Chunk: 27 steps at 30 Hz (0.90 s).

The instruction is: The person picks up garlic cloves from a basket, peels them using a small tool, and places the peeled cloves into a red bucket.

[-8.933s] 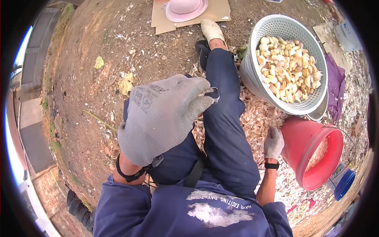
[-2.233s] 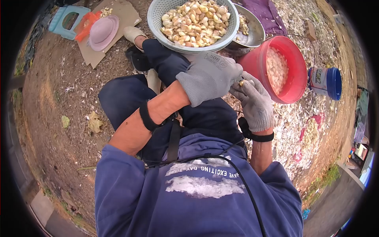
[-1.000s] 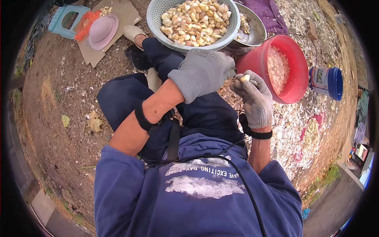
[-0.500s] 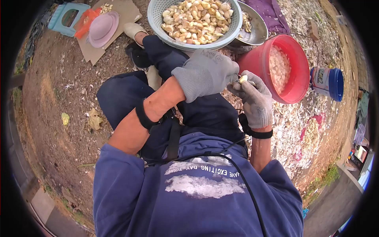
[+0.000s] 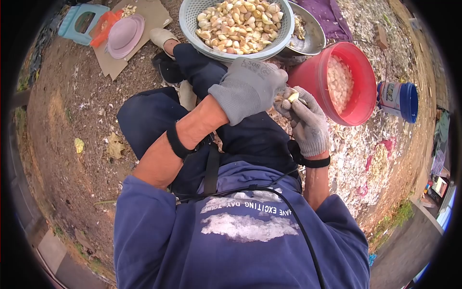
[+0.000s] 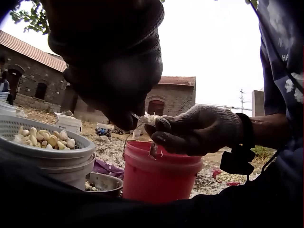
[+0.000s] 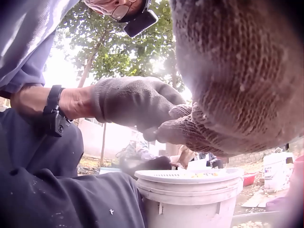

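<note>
In the head view my left hand [image 5: 252,84], in a grey coated glove, is curled at the fingertips of my right hand [image 5: 310,120]. It grips a small thin metal tool [image 6: 136,115], mostly hidden by the fingers; a sliver shows in the left wrist view. My right hand, in a soiled knit glove, pinches a pale garlic clove [image 5: 293,97] between thumb and fingers. A strip of skin [image 6: 153,150] hangs below those fingers. Both hands meet above the right thigh, just left of a red bucket [image 5: 308,77] holding pale peeled cloves [image 5: 340,84].
A grey basket [image 5: 188,30] of unpeeled garlic cloves stands ahead, beside a metal bowl [image 5: 315,44]. Right of the red bucket lies a blue-rimmed tub [image 5: 409,103]. Garlic skins [image 5: 351,168] litter the ground. A pink hat [image 5: 126,37] lies on cardboard at far left.
Earliest, the right hand was down by the red bucket and the left hand was raised with the metal tool. Both hands have since come together; lately the clove and right hand shifted slightly left.
</note>
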Each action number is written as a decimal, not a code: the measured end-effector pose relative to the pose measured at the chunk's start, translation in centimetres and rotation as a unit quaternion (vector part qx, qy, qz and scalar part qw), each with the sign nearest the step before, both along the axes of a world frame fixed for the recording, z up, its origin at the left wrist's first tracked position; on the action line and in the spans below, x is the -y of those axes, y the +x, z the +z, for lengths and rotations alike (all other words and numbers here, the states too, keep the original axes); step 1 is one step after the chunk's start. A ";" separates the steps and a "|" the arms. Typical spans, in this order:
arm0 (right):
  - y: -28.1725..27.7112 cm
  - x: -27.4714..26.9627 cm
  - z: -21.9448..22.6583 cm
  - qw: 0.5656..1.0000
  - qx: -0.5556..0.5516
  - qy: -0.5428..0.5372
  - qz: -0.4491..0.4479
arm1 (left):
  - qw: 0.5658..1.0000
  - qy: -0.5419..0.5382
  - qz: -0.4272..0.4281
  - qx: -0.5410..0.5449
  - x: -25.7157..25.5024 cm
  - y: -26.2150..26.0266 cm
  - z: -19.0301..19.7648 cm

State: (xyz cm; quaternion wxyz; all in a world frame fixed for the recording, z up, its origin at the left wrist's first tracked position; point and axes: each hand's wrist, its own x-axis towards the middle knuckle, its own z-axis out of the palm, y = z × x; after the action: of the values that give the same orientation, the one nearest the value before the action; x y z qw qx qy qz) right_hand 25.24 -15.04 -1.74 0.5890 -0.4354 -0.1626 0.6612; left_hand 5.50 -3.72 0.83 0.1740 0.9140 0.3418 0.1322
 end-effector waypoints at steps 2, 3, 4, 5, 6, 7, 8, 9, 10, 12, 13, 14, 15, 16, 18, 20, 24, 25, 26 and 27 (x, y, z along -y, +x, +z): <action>0.2 -0.3 -0.2 1.000 0.011 -0.011 0.002 | 0.999 -0.003 0.001 0.032 -0.1 -0.1 -0.4; 0.2 -0.5 -0.2 1.000 0.021 -0.021 0.003 | 0.999 -0.003 0.001 0.032 -0.1 -0.2 -0.4; 0.2 -0.5 -0.2 1.000 0.021 -0.021 0.003 | 0.999 -0.018 -0.004 0.037 -0.1 -0.2 -0.5; 0.1 -0.4 -0.2 0.999 0.047 -0.025 0.001 | 0.998 -0.034 -0.009 0.043 0.0 -0.2 -0.6; 0.0 -0.4 -0.2 0.997 0.072 -0.029 0.000 | 0.998 -0.034 -0.009 0.043 0.0 -0.2 -0.6; -0.2 -0.5 0.0 0.997 0.072 -0.029 0.000 | 0.999 -0.031 -0.002 0.036 -0.1 -0.2 -0.6; -0.3 -0.5 0.3 0.994 0.107 -0.037 -0.001 | 0.999 -0.029 0.005 0.029 -0.1 -0.2 -0.6; -0.5 -0.5 0.4 0.989 0.143 -0.045 -0.002 | 0.999 -0.029 0.005 0.029 -0.2 -0.2 -0.7; -0.6 -0.5 0.3 0.989 0.142 -0.045 -0.001 | 0.999 -0.025 0.019 0.021 -0.2 -0.3 -0.7; -0.7 -0.4 0.2 0.983 0.175 -0.051 -0.017 | 0.999 -0.022 0.032 0.012 -0.3 -0.5 -0.9; -0.7 -0.4 0.3 0.983 0.175 -0.051 -0.017 | 0.999 -0.024 0.032 0.007 -0.3 -0.6 -1.1; -0.7 -0.5 0.5 0.980 0.189 -0.059 -0.019 | 0.999 -0.025 0.032 0.001 -0.3 -0.6 -1.3; -0.7 -0.5 0.6 0.977 0.203 -0.067 -0.021 | 0.999 -0.025 0.032 0.000 -0.4 -0.6 -1.0; -0.7 -0.5 0.6 0.977 0.203 -0.068 -0.022 | 0.998 -0.052 0.024 -0.011 -0.4 -0.5 -0.8; -0.7 -0.4 0.7 0.971 0.232 -0.053 -0.026 | 0.996 -0.079 0.016 -0.022 -0.3 -0.4 -0.6; -0.7 -0.4 0.7 0.967 0.249 -0.046 -0.022 | 0.996 -0.085 -0.011 0.016 -0.2 -0.4 -0.5; -0.8 -0.4 0.5 0.964 0.262 -0.035 -0.011 | 0.995 -0.094 -0.014 0.022 0.0 -0.2 -0.5; -0.9 -0.4 0.6 0.965 0.261 -0.035 -0.010 | 0.996 -0.088 -0.015 0.025 -0.1 -0.2 -0.6; -1.0 -0.4 0.6 0.962 0.270 -0.037 -0.003 | 0.996 -0.081 -0.017 0.029 -0.1 -0.2 -0.8; -1.0 -0.4 0.7 0.960 0.279 -0.038 0.004 | 0.996 -0.082 -0.017 0.028 -0.2 -0.2 -0.9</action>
State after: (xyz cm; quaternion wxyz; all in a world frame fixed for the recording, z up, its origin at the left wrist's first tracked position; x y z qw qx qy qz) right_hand 24.23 -14.61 -1.08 0.5006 -0.6240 -0.2966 0.5216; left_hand 5.29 -3.54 -0.03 0.2602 0.8981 0.3312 0.1265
